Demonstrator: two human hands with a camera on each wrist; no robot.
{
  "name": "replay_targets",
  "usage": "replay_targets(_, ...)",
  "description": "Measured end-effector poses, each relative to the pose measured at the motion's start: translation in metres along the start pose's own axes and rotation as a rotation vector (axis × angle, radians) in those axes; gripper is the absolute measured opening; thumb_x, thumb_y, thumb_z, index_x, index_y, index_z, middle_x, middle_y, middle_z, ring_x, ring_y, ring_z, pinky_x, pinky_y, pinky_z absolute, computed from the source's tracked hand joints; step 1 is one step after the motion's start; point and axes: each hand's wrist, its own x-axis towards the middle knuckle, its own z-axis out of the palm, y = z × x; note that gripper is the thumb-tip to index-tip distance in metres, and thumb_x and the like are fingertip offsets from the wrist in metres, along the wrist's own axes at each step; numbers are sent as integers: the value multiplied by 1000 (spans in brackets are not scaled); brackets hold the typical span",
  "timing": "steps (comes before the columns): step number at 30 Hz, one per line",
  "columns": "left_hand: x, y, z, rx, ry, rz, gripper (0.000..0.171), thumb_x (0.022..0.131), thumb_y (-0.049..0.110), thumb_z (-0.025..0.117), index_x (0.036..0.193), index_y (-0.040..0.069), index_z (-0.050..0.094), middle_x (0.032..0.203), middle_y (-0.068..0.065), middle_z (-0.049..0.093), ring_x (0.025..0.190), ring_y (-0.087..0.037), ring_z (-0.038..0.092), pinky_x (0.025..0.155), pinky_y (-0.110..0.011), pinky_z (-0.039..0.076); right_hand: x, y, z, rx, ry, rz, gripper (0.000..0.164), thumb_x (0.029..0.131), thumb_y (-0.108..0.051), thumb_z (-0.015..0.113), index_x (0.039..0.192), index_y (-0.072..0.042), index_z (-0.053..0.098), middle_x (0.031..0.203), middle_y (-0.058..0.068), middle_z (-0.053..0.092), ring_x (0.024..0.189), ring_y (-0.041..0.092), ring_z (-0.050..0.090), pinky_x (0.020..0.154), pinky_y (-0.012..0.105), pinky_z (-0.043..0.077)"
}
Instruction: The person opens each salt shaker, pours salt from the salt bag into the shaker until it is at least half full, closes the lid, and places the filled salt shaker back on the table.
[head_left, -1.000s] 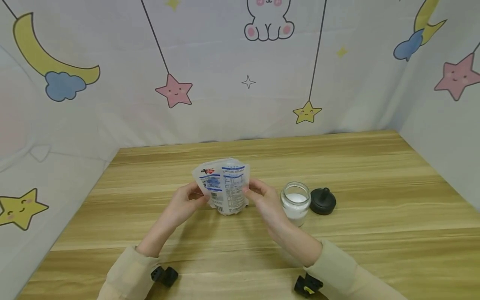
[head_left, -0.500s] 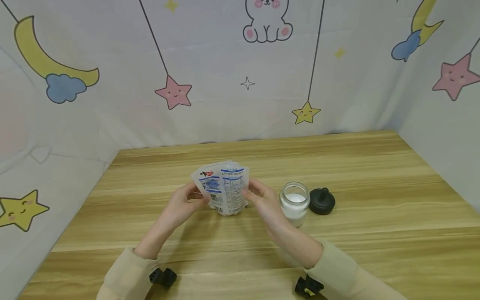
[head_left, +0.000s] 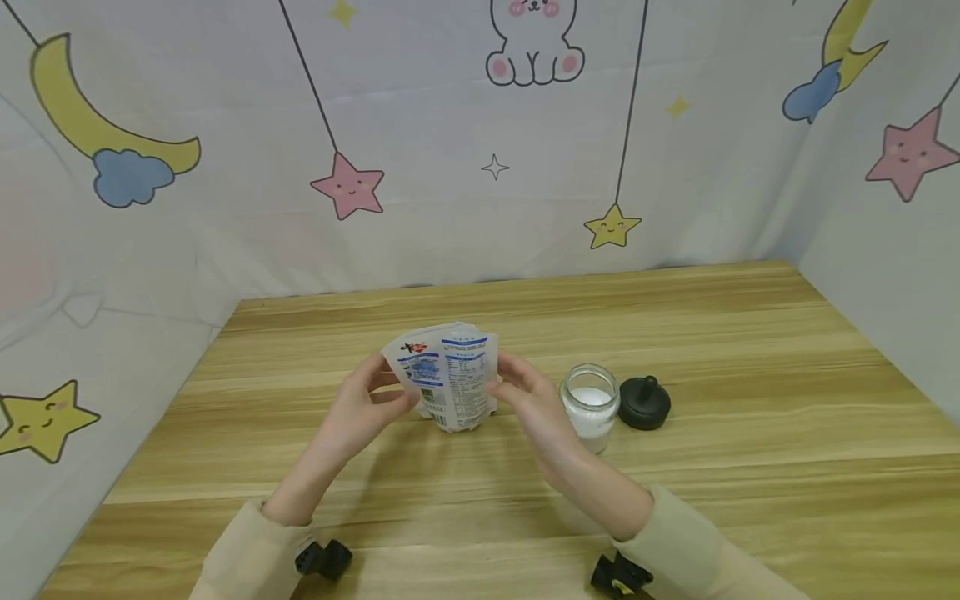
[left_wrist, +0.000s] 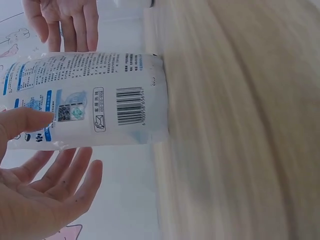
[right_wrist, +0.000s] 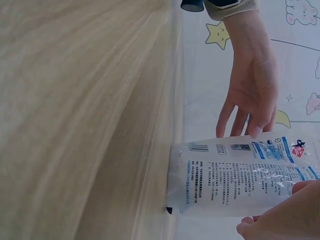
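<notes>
A white printed plastic bag (head_left: 456,379) stands upright on the table in the head view, its bottom at the wood. Blue bands, small text and a barcode cover the side facing me; its top looks loose and spread. My left hand (head_left: 360,408) holds the bag's left edge, thumb on the front and fingers behind. On the opposite edge my right hand (head_left: 536,412) holds it likewise, thumb in front, its other fingertips hidden behind. The left wrist view shows the bag (left_wrist: 110,100) between both hands, the left fingers loosely bent.
Right of the bag, behind the right forearm, stands a lidless glass jar (head_left: 591,404) with white contents. Its neighbour is a round black lid (head_left: 644,402) with a knob. The wooden table (head_left: 750,367) meets a patterned white curtain (head_left: 450,242) at the back and sides.
Both hands keep their hold on the bag, which stays in place. The view has tilted very slightly, and the left hand's fingers look a little more spread from the thumb.
</notes>
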Motion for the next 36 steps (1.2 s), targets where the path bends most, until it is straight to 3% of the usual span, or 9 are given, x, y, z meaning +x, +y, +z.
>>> replay_targets(5, 0, 4, 1, -34, 57, 51, 52, 87, 2, 66, 135, 9, 47, 125, -15, 57, 118, -30, 55, 99, -43, 50, -2, -3, -2, 22, -11, -14, 48, 93, -10, 52, 140, -12, 46, 148, 7, 45, 142, 27, 33, 117, 59, 13)
replay_targets(11, -1, 11, 2, -79, 149, 141, 53, 85, -4, 66, 134, 4, 48, 129, -13, 56, 109, -6, 56, 91, -19, 49, -5, -11, -5, 52, -19, -34, 47, 94, -11, 50, 140, -14, 45, 149, 3, 44, 144, 24, 30, 119, 58, 9)
replay_targets(15, -2, 16, 1, -115, 185, 192, 54, 84, -4, 67, 134, 1, 47, 136, -12, 53, 113, 6, 52, 89, -12, 47, -6, -17, -8, 68, -26, -40, 46, 96, -11, 49, 141, -14, 45, 147, 1, 45, 143, 22, 31, 120, 55, 9)
replay_targets(28, -7, 30, -1, -72, 251, 309, 51, 83, -2, 70, 130, 4, 52, 125, -18, 59, 114, 0, 55, 96, -16, 44, -12, -28, -14, 93, -64, -78, 46, 97, -9, 47, 143, -14, 42, 149, -2, 41, 143, 17, 31, 122, 45, 14)
replay_targets(36, -7, 37, -3, -72, 264, 386, 51, 83, -5, 69, 130, 0, 51, 120, 1, 60, 114, -5, 57, 99, -18, 45, -13, -35, -21, 105, -82, -99, 46, 99, -8, 44, 144, -13, 40, 150, -1, 41, 142, 14, 33, 122, 38, 17)
